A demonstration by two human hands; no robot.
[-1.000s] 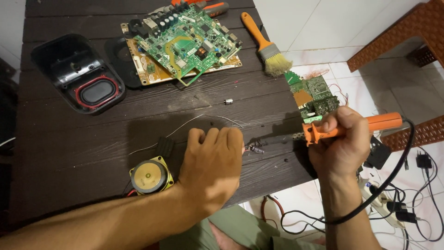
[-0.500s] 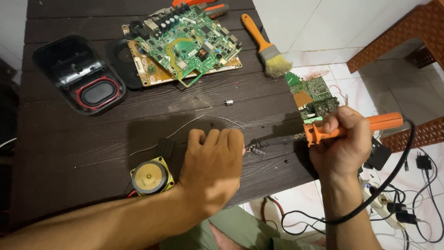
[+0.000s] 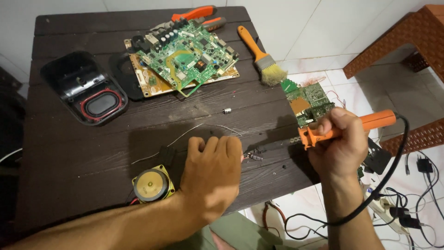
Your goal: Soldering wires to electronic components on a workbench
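A dark wooden table (image 3: 92,185) stands on a white tiled floor, with a brown woven chair (image 3: 407,51) off its right side. Near the front edge the left hand (image 3: 210,173) lies palm down, fingers curled, pinching a small dark part (image 3: 252,156) at its fingertips; the part is too small to tell what it is. The right hand (image 3: 337,148), just past the right edge, is clenched around the orange handle of one soldering iron (image 3: 342,130), whose dark tip points left and meets the small part. One black cord (image 3: 370,203) runs from the handle down toward the floor.

Beside the left wrist, at the front edge, sits one round yellow speaker (image 3: 150,185). Thin wires (image 3: 185,134) trail across the middle of the table, and one tiny metal cylinder (image 3: 227,110) lies alone beyond them. At the back edge two circuit boards (image 3: 185,55) are stacked, a green one on a tan one, with one pair of orange-handled pliers (image 3: 199,14) behind them. One orange-handled brush (image 3: 259,55) lies at the back right corner. One black speaker housing (image 3: 85,95) rests near the left edge. A third, smaller green board (image 3: 307,102) hangs over the right edge.
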